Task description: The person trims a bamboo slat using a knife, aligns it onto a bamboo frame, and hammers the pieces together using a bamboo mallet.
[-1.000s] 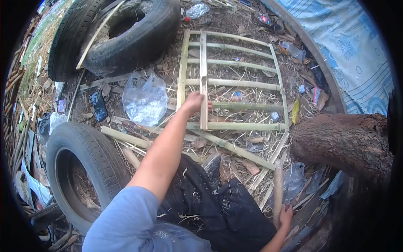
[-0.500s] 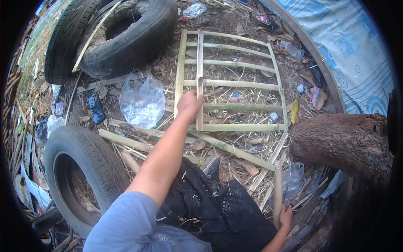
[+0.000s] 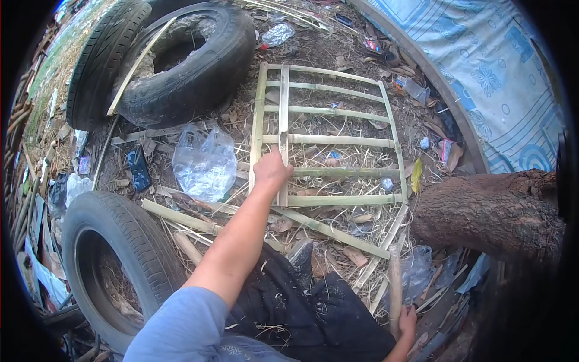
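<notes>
Shifted nearer the left rail (image 3: 259, 120), the slat (image 3: 284, 102) runs through the clenched left grip (image 3: 273, 172)

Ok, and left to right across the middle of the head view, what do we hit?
Dark patterned object → clear plastic bag → bamboo frame → tree trunk.

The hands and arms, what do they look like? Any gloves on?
No gloves: the left hand and right hand look bare. The left arm has a short, plain light blue sleeve. The right arm's sleeve is out of view.
</notes>
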The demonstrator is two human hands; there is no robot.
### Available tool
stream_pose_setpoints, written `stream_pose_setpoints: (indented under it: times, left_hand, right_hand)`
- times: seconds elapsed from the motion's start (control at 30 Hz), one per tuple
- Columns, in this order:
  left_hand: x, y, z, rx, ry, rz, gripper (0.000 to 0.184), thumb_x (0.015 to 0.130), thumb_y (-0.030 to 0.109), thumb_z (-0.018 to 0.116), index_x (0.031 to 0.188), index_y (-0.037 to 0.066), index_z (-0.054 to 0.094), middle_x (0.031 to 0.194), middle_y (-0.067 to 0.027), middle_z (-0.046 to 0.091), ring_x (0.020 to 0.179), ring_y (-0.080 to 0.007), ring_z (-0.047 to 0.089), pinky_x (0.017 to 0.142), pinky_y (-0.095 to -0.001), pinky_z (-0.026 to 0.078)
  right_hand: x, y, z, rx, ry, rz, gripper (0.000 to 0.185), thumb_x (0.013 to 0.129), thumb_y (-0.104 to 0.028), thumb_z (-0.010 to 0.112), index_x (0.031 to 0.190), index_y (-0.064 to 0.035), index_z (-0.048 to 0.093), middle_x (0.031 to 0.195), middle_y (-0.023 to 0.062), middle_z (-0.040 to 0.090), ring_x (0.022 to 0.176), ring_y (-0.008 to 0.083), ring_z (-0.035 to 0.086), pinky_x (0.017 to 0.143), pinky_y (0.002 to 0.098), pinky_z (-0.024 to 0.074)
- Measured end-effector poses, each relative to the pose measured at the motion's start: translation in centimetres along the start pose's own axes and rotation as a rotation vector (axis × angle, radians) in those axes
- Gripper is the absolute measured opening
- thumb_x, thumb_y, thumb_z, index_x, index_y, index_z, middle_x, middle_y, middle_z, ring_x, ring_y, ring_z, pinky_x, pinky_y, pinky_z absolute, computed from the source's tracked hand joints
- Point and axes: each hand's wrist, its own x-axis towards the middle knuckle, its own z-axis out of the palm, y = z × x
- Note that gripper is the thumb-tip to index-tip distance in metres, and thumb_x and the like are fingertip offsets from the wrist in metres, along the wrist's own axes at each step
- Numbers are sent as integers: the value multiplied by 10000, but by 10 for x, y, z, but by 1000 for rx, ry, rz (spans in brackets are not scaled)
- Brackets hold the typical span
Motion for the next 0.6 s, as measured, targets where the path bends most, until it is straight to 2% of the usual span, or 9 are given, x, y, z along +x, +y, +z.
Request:
stream_pose_setpoints:
  times: [0.17, 0.23, 0.27, 0.37, 0.4, 0.47, 0.53, 0.57, 0.6]
  left_hand:
    - [18, -1, 9, -75, -41, -16, 363, 848, 268, 662, 1091, -1, 647, 997, -207, 707, 961, -345, 690, 811, -449, 565]
    - [30, -8, 14, -527, -258, -184, 299, 874, 188, 580, 1087, 8, 686, 996, -203, 711, 939, -343, 702, 759, -422, 592]
    - [40, -16, 25, -610, -323, -179, 351, 882, 148, 535, 1191, 18, 640, 1042, -206, 699, 875, -362, 713, 725, -398, 605]
    - [41, -24, 33, -711, -325, -200, 379, 879, 133, 497, 1217, -7, 595, 1095, -226, 675, 843, -385, 711, 711, -426, 603]
    - [39, -22, 28, -710, -325, -203, 379, 879, 133, 497, 1217, -7, 595, 1095, -226, 675, 843, -385, 711, 711, -426, 603]
    - [37, -16, 16, -563, -328, -233, 398, 873, 125, 470, 1230, -27, 558, 1119, -249, 654, 881, -401, 702, 689, -461, 596]
    - [51, -27, 38, -599, -320, -185, 393, 869, 123, 460, 1216, -35, 557, 1104, -257, 654, 888, -406, 699, 680, -470, 593]
    - [58, -36, 50, -636, -313, -139, 389, 866, 121, 451, 1203, -42, 557, 1089, -264, 655, 894, -411, 696, 671, -478, 590]
    - [40, -24, 23, -666, -361, -134, 389, 865, 134, 452, 1198, -43, 547, 1063, -272, 655, 888, -419, 693, 690, -472, 589]
  right_hand:
    - [2, 5, 0, -1, -17, -16, 253, 942, -204, 565, 1068, 14, 571, 953, 213, 669, 897, 338, 659, 818, 419, 499]
    - [-7, -16, -7, 28, -31, 10, 262, 940, -213, 565, 1068, 16, 573, 965, 223, 670, 912, 353, 658, 828, 427, 497]
    - [-11, -27, -12, 30, -30, 11, 262, 940, -213, 565, 1068, 16, 573, 965, 223, 670, 912, 353, 658, 828, 427, 497]
    - [-24, -49, -15, 22, -60, 25, 280, 939, -226, 566, 1075, 18, 574, 981, 231, 669, 929, 370, 653, 841, 440, 493]
    - [-29, -51, -11, -43, 19, -41, 285, 939, -232, 566, 1080, 16, 575, 988, 234, 668, 938, 375, 650, 846, 444, 492]
    - [-30, -52, -11, -106, 98, -107, 291, 938, -237, 567, 1085, 15, 576, 995, 237, 667, 946, 380, 648, 851, 447, 490]
    - [-20, -53, -15, -48, 7, 63, 289, 938, -237, 569, 1090, 9, 579, 1000, 240, 665, 952, 381, 645, 851, 446, 489]
    - [-15, -46, -15, -45, 5, 61, 289, 938, -237, 569, 1090, 9, 579, 1000, 240, 665, 952, 381, 645, 851, 446, 489]
    - [-15, -40, -14, -16, -20, 57, 292, 936, -240, 571, 1094, 6, 580, 1001, 240, 664, 949, 380, 645, 851, 446, 488]
